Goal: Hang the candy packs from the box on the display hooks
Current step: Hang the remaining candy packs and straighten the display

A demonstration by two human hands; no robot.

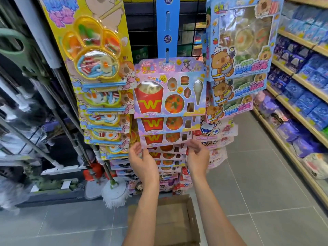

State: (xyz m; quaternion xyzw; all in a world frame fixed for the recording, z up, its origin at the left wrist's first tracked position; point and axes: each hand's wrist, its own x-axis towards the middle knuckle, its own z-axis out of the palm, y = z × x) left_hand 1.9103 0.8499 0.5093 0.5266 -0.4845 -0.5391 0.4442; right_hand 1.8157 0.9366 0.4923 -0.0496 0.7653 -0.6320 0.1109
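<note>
Two hands: both up at the middle column of candy packs (169, 96), roughly the centre of the view.
Left hand (142, 159): palm turned in, fingers loosely spread along the left edge of a pack low in the column, touching it; can't tell if it's actually pinching anything.
Right hand (197, 157): fingers curled at the right edge of the same pack, looks like a light pinch on the cardboard corner.
Packs: flat pink-and-blue cards with a red fries carton marked W, a pizza round, a burger and an ice cream cone under clear plastic. They hang upright, faces toward the camera, long side running sideways, stacked like shingles down a blue hanging strip (167, 27).
Box (192, 218): brown cardboard, flaps open, on the grey floor at 6 o'clock between the forearms; what's inside is mostly hidden by the arms.
At 10 o'clock: yellow packs (99, 55) with paw-shaped trays of gummies and blue chopsticks.
At 2 o'clock: blue boxes (243, 38) with a cartoon capybara chef.
At 3 o'clock: shelves (300, 82) of blue and purple packets.
At 8 o'clock: mops (114, 192).
</note>
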